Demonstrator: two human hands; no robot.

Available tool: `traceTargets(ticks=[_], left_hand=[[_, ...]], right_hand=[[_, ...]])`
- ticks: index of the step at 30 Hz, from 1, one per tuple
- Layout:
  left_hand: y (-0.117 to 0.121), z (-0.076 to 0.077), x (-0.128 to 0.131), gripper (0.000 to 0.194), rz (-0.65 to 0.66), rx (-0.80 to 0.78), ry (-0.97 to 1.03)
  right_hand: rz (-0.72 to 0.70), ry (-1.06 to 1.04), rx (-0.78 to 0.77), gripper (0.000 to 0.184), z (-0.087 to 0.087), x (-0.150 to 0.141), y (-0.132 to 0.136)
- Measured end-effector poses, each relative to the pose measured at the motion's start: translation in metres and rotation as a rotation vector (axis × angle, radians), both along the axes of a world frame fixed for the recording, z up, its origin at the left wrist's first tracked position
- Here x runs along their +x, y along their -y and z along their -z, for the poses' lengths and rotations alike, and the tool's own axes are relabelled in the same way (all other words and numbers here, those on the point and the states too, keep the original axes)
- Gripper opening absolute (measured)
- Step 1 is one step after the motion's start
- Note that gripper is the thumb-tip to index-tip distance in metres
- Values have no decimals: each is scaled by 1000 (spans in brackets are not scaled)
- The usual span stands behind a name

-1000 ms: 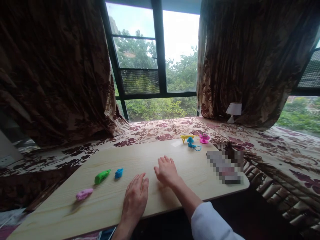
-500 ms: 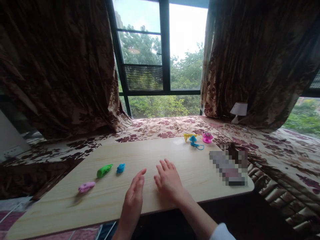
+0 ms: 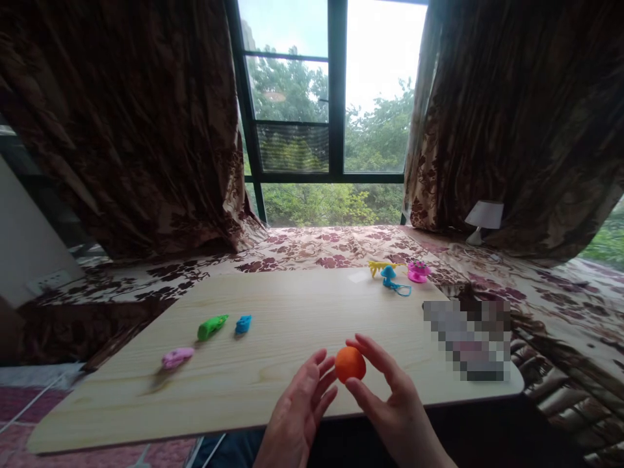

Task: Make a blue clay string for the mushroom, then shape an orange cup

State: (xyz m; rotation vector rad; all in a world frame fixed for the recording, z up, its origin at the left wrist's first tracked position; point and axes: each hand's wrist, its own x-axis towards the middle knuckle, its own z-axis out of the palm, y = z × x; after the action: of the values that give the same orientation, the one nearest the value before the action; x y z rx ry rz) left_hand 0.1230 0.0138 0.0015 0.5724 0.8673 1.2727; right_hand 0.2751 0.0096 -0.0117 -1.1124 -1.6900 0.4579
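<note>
An orange ball (image 3: 350, 364) of what looks like clay is held just above the near edge of the light wooden table (image 3: 273, 325). My right hand (image 3: 390, 403) pinches it between thumb and fingers. My left hand (image 3: 299, 413) is beside it, fingers stretched out and touching the ball's left side. On the table's left lie a green toy (image 3: 211, 326), a small blue toy (image 3: 243, 324) and a pink toy (image 3: 177, 357).
At the table's far right corner sit a yellow toy (image 3: 380, 266), a blue toy with a loop (image 3: 392, 279) and a pink round toy (image 3: 418, 271). A blurred-out object (image 3: 468, 338) lies at the right edge. Floral cloth (image 3: 316, 247), brown curtains and a small white lamp (image 3: 483, 218) stand behind.
Both hands lifted off the table and drew back toward me; an orange ball now shows between them. The camera has shifted left.
</note>
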Motion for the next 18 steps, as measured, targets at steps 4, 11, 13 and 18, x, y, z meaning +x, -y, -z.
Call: traceTargets(ticks=[4, 11, 13, 18], left_hand=[[20, -17, 1, 38, 220, -26, 167], [30, -24, -1, 36, 418, -89, 343], [31, -27, -1, 35, 371, -41, 297], [35, -29, 1, 39, 335, -18, 220]], right_hand=[[-120, -8, 76, 55, -18, -10, 11], [-144, -98, 156, 61, -15, -15, 22], [-204, -84, 186, 64, -15, -15, 23], [-298, -11, 206, 61, -27, -11, 25]])
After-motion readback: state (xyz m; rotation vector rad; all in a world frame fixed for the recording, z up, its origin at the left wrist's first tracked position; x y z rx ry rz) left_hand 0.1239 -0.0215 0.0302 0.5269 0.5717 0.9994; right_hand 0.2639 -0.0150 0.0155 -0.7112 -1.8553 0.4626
